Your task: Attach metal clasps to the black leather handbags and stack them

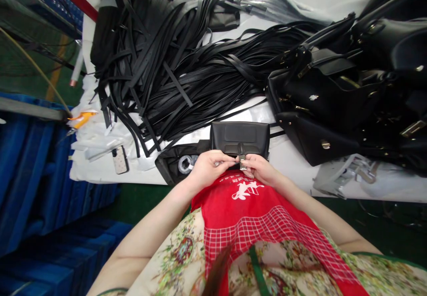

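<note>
A small black leather bag (239, 132) lies at the front edge of the table, close against my body. A short strap with a metal clasp (243, 162) hangs at its near side. My right hand (259, 168) is closed on this clasp, its thumb and fingers at the metal. Just left of it, the thumb and forefinger of my left hand (211, 165) are pinched together beside the clasp. Whatever they hold is too small to make out. Beside my left hand, a roll of clear material (185, 165) rests on a black pouch (167, 165).
Long black straps (200, 78) are heaped across the table behind the bag. Several black handbags (320, 105) crowd the right side. A phone (120, 159) and an orange-handled tool (82, 120) lie at left. Blue crates (40, 260) stand beside the table.
</note>
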A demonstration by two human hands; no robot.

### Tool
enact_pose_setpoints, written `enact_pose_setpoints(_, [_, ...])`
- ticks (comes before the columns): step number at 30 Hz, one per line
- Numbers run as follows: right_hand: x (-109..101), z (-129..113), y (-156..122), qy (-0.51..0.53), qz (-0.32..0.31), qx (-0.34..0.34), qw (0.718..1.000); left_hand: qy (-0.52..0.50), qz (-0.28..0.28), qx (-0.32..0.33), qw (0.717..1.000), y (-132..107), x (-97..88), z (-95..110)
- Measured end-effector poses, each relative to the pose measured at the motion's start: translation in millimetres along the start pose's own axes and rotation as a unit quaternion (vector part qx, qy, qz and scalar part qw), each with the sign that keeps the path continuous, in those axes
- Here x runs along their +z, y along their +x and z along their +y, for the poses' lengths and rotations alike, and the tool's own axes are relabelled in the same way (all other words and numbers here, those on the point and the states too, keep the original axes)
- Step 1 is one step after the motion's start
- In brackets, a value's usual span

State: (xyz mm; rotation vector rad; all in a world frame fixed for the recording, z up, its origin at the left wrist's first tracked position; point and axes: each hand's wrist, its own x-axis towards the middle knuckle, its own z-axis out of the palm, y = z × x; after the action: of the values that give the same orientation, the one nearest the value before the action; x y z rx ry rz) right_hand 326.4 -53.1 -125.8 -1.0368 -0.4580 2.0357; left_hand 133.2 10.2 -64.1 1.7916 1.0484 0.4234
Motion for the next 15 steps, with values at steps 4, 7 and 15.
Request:
enact_pose_setpoints(4, [3.1, -0.8, -0.6, 0.016, -0.002, 0.000, 1.000, 0.048, -0.016, 0.046, 0.998, -5.6, 15.7, 1.4])
enact_pose_setpoints(7, [3.9, -1.3, -1.8, 0.003, -0.007, 0.002, 1.000, 0.099, -0.022, 0.069, 0.992, -3.9, 22.0, -3.8])
enact_pose_setpoints(15, [2.1, -1.4, -2.2, 0.019, -0.009, -0.002, 1.000, 0.197, -0.034, 0.170, 0.965, -4.6, 26.5, -7.5])
